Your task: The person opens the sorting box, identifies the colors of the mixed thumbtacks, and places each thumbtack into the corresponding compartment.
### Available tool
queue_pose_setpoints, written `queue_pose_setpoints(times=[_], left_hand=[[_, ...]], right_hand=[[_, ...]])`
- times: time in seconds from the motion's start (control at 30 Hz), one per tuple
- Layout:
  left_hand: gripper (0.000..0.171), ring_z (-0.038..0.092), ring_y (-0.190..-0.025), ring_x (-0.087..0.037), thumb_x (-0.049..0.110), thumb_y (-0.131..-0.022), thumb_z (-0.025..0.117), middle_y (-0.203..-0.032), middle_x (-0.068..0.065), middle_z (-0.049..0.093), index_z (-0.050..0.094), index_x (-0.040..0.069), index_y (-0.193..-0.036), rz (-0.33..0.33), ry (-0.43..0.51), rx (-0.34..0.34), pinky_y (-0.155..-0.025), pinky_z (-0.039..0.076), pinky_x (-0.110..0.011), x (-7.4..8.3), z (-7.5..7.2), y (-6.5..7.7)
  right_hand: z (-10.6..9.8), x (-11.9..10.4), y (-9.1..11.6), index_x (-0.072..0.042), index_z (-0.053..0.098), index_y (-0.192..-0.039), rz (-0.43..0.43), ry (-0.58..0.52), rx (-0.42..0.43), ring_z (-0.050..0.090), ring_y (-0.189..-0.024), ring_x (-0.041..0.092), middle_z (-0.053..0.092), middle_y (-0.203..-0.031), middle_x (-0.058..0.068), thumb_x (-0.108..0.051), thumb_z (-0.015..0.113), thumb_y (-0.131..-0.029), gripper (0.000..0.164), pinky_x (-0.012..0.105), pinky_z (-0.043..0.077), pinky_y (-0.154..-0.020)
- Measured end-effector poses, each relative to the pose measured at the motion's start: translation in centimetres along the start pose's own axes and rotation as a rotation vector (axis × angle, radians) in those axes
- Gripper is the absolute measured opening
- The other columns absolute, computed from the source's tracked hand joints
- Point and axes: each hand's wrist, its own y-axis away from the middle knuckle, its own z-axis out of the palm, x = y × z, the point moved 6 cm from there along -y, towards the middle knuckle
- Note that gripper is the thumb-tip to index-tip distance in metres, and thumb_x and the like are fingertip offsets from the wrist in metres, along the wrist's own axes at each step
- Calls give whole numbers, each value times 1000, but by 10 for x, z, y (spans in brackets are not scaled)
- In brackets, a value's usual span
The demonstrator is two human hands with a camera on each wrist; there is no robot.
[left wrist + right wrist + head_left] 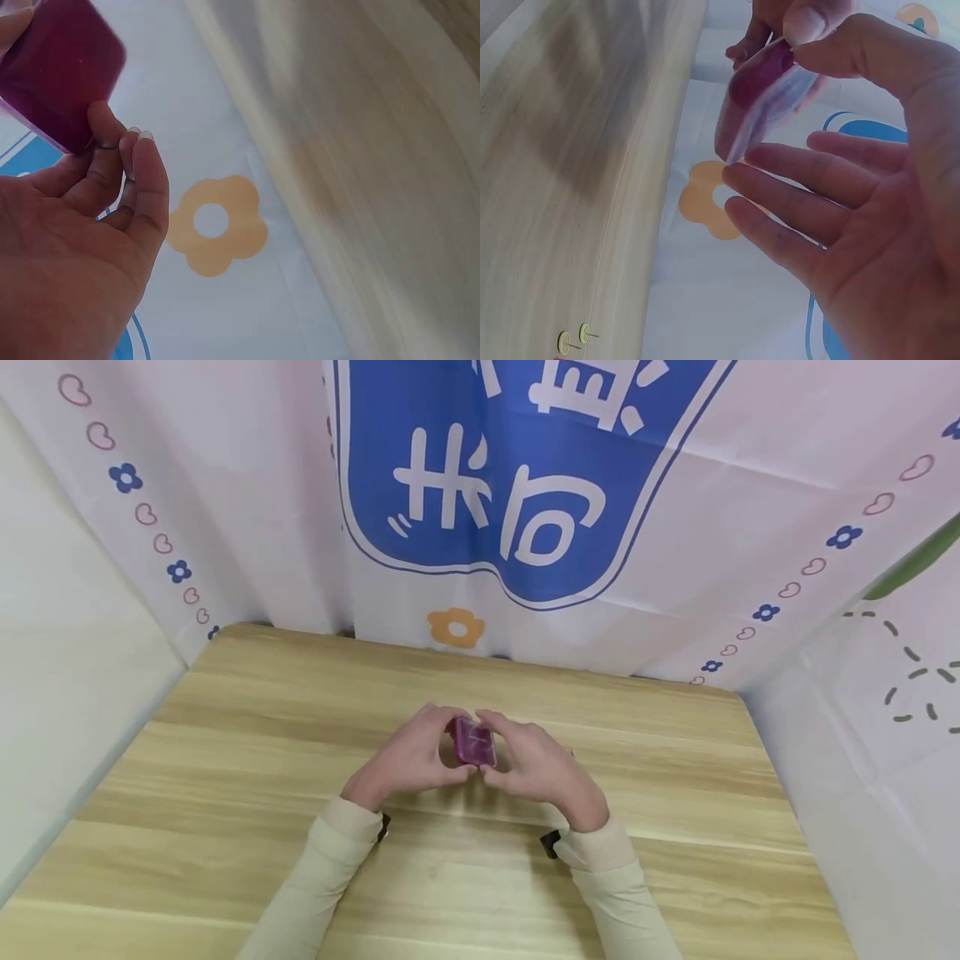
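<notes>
Gripping a small purple case (pixel 476 743) from both sides, just below the middle of the head view, with left hand (pixel 416 752) at its left edge and right hand (pixel 536 764) at its right. Curved in matching arcs, thumbs towards the bottom of the frame and fingers towards the top; set narrow, only about as far apart as the case, and pinching it by the rim on either side. Probably held this way to keep it steady while leaving the broad face free and in sight. In the right wrist view, with thumb at the upper edge and longer fingers stretched nearly straight at the lower corner, likely propping more than squeezing. In the left wrist view, showing a flat, deep purple side at upper left; in the right wrist view, tilted almost edge-on, with a clear layer along the purple body, perhaps a lid. Impossible to tell whether closed or parted. Seemingly held off the tabletop (pixel 675 735), probably to give fingers room underneath. Touching neither of two yellow pins (pixel 565 343) on the wood at lower left of the right wrist view, perhaps kept aside to leave working space. Facing a printed cloth (pixel 262 468) across the upper head view, with an orange flower (pixel 441 628) above the case, likely hung to screen off the background.
</notes>
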Motion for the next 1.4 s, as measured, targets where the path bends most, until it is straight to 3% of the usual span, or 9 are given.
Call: queue_pose_setpoints(times=[0.13,0.37,0.57,0.87,1.0,1.2,1.4], left_hand=[[70,49,-92,-20,40,-64,80,-100,7,55,54,11,-121,22,-21,1,-72,48,-32,3,-1,0],[70,46,-95,-15,47,-64,77,-106,7,57,55,12,-121,47,-101,13,-76,48,-31,7,0,1],[66,41,-91,-15,49,-65,74,-99,6,55,56,14,-118,87,-159,17,-71,48,-32,8,1,-2],[72,41,-91,-13,52,-64,74,-101,3,58,56,13,-122,73,-177,34,-73,49,-33,6,-2,-1],[72,42,-93,-16,51,-65,76,-104,2,58,54,14,-123,66,-142,23,-74,49,-36,5,-2,0],[74,53,-94,-20,37,-63,80,-105,-2,59,51,16,-128,38,-63,-20,-73,51,-37,2,0,2],[78,56,-101,-23,25,-63,84,-114,-1,58,48,16,-131,1,87,-108,-84,50,-43,2,4,4]], right_hand=[[0,-6,-1,-2,40,-137,-32,38,19,39,-44,2,68,-91,7,-18,69,-73,71,22,45,-45],[7,-16,-4,-2,46,-133,-86,72,23,42,-48,4,56,-61,-1,-15,66,-70,67,20,41,-42],[14,-17,-7,1,47,-128,-130,123,65,41,-48,4,47,-59,-7,-12,65,-67,64,18,37,-40],[18,-19,-9,0,52,-113,-149,178,90,45,-53,5,51,-65,-6,-15,68,-70,48,19,42,-45],[17,-18,-9,-1,53,-110,-144,193,94,44,-52,6,51,-64,-6,-12,65,-69,45,20,41,-43],[6,-9,-6,2,55,-124,-116,151,103,46,-49,3,65,-75,2,-5,61,-77,48,17,44,-43],[-13,6,1,-2,65,-113,-25,28,159,31,-37,2,71,-83,7,-1,50,-81,36,21,39,-36]])
